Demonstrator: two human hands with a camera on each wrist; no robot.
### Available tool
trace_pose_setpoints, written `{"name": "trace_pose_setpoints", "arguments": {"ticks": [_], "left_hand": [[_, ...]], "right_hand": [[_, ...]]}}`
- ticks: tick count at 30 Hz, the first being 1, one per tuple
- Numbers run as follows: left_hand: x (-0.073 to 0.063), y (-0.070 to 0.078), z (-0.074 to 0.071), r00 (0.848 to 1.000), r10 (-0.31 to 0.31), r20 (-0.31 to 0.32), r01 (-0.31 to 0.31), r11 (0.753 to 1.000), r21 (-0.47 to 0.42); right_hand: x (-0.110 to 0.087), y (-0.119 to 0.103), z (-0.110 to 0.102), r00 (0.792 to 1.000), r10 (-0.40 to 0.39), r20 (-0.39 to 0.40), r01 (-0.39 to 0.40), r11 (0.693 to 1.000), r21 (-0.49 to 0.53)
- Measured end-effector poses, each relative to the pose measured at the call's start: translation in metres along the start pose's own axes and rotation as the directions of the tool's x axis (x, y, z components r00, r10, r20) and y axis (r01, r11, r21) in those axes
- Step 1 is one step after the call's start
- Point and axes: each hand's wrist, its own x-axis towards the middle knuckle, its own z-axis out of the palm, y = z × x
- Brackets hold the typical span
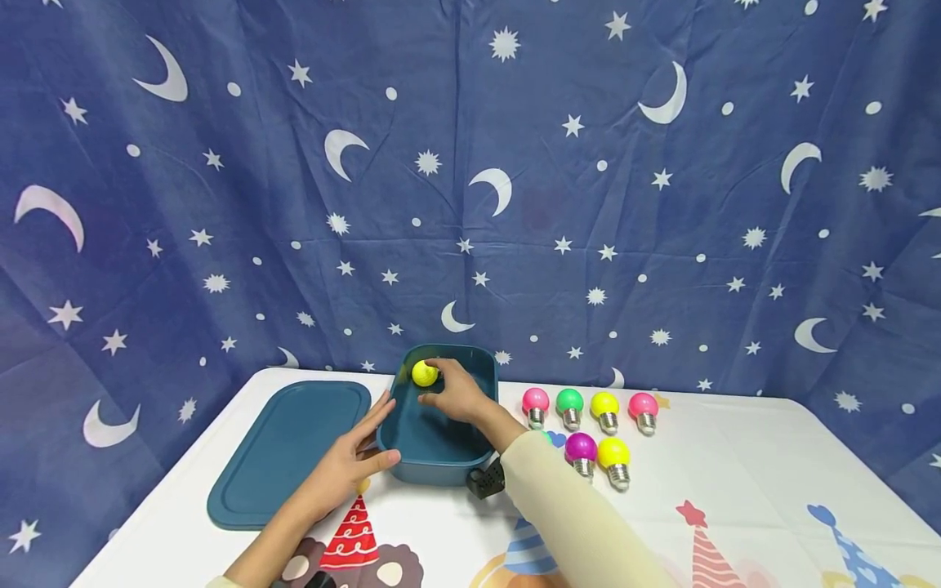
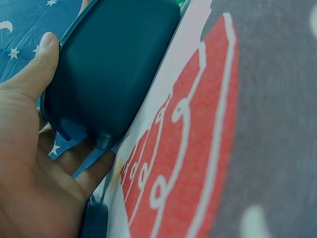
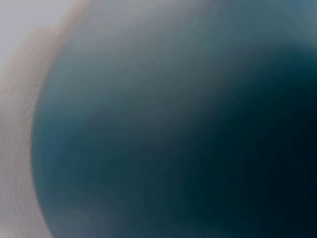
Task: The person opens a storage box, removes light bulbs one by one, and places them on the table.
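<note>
A deep teal box (image 1: 434,472) stands on the table, open at the top. My left hand (image 1: 345,465) steadies its near-left corner, fingers extended along the left wall and thumb at the front rim. The left wrist view shows that hand (image 2: 44,163) against the box wall (image 2: 114,64). Inside the box, my right hand (image 1: 459,392) reaches toward the far-left corner. A yellow light bulb (image 1: 423,374) lies there at its fingertips, the thumb apart from it; the bulb's base is mostly hidden. Blurred teal box wall (image 3: 148,124) fills most of the right wrist view.
Left of the box lies a flat teal lid (image 1: 287,449). To the right, several bulbs lie in two rows, among them a green bulb (image 1: 569,401), a purple bulb (image 1: 581,447) and a yellow bulb (image 1: 613,452). A starry blue curtain (image 1: 544,310) hangs behind the table.
</note>
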Motion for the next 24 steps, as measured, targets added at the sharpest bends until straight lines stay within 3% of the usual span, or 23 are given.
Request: {"name": "trace_pose_setpoints", "arguments": {"ticks": [11,19,24], "left_hand": [[0.0004,0.0002,0.0002,1.000,0.010,0.005,-0.011,1.000,0.006],[-0.0002,0.0000,0.0002,1.000,0.006,0.001,-0.006,1.000,0.005],[-0.0007,-0.0005,0.0000,1.000,0.011,0.001,-0.011,1.000,-0.002]], "right_hand": [[0.0008,-0.0022,0.0004,0.996,-0.003,0.093,0.004,1.000,-0.011],[0.0002,-0.0007,0.0025,1.000,0.005,0.030,-0.005,1.000,-0.003],[0.0008,-0.0010,0.0022,0.998,-0.003,0.069,0.005,1.000,-0.026]]}}
